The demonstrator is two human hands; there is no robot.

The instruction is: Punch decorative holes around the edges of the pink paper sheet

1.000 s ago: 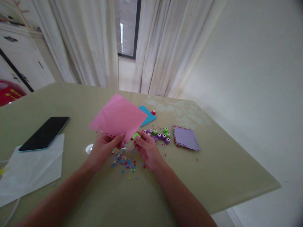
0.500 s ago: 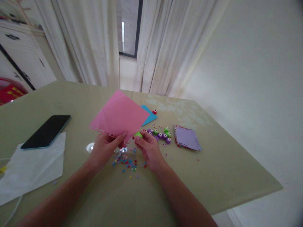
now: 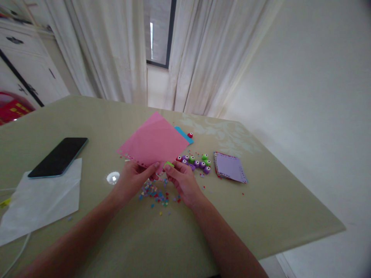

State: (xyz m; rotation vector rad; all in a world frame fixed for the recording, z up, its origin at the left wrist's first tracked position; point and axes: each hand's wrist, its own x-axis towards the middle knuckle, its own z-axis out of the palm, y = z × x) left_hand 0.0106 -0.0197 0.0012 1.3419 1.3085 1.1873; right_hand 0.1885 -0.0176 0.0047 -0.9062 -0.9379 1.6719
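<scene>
**Holding the pink sheet up to the green punch**

Your left hand has its grip pinched shut on the sheet's near edge and holds it tilted above the table, so that edge hangs free. Your right hand has its grip closed round the punch, set against the same edge. Directly beneath lie scattered paper chips.

left hand pinches the pink paper sheet by its punched edge; right hand grips a green punch against it; confetti scattered underneath
</scene>
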